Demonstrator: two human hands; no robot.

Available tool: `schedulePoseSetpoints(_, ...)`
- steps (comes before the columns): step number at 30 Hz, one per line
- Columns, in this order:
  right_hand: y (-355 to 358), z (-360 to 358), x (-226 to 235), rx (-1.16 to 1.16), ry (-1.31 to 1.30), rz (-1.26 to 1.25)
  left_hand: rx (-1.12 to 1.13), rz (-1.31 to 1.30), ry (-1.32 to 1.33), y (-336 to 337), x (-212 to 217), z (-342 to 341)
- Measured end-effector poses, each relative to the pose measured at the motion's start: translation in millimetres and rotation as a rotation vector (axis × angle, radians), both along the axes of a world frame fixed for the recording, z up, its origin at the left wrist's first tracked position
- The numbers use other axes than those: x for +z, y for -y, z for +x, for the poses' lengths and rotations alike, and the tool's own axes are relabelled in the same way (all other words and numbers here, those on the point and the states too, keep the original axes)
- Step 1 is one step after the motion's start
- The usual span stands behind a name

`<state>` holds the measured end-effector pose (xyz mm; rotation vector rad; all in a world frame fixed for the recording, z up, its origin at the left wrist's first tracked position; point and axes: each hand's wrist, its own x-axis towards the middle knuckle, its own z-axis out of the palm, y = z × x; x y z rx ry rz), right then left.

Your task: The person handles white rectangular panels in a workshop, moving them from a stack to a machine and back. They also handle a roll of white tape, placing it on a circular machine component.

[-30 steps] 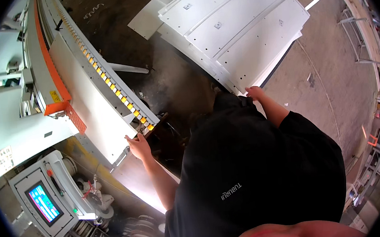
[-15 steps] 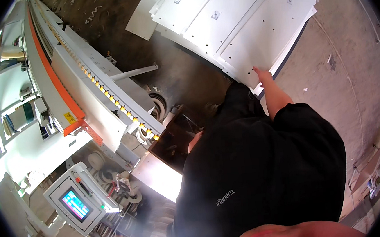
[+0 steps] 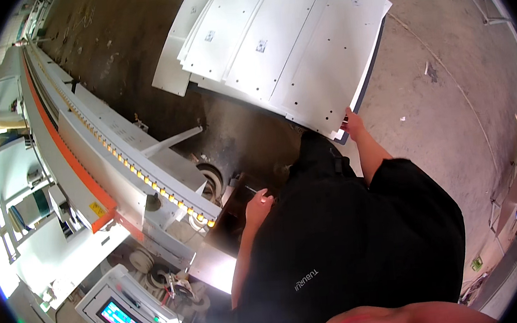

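Note:
A stack of white panels [image 3: 286,54] with drilled holes and small printed labels lies at the top middle, its near corner close to my body. My right hand [image 3: 353,123] is closed around the near right edge of the stack, its fingertips partly hidden at the panel edge. Off to the left, my left hand [image 3: 259,206] hangs beside my black shirt with loosely bent fingers. No held thing shows in it. Just past it is a dark brown box [image 3: 238,209].
Along the left runs a long machine with an orange strip [image 3: 74,159] and a row of yellow rollers [image 3: 143,179]. A control box with a lit screen [image 3: 120,318] stands at the lower left. Coiled bands [image 3: 211,179] lie beneath the machine. Concrete floor [image 3: 433,121] extends on the right.
The view has shifted, with the panels now lower and further left. My right hand went from resting on the panel's top to gripping its edge. More of my left hand and forearm shows.

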<state>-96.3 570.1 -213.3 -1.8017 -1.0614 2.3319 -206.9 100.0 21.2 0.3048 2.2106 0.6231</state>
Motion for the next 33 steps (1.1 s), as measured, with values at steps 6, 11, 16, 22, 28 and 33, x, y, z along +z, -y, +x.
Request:
schedulePoseSetpoints(6, 29, -26, 95, 0.237, -0.33, -0.046, 0.411, 0.514, 0.413, -93, -24, -47)
schedulePoseSetpoints(11, 76, -63, 202, 0.568, -0.387, -0.271, 0.816, 0.828, 0.608, -150, -14, -70)
schedulePoseSetpoints(16, 51, -79, 154, 0.455, -0.301, -0.274, 1.12, 0.71, 0.392, -107, 2, -68)
schedulePoseSetpoints(22, -71, -89, 95, 0.021, -0.098, -0.013, 1.41, 0.769, 0.208, -11, 32, -21)
schedulePoseSetpoints(28, -58, -119, 77, 0.106, 0.176, 0.159, 1.682, 0.467, -0.275, 60, 42, 33)
schedulePoseSetpoints(33, 39, -137, 107, 0.15, -0.062, 0.063, 1.776, 0.286, -0.472, 126, 58, 112)
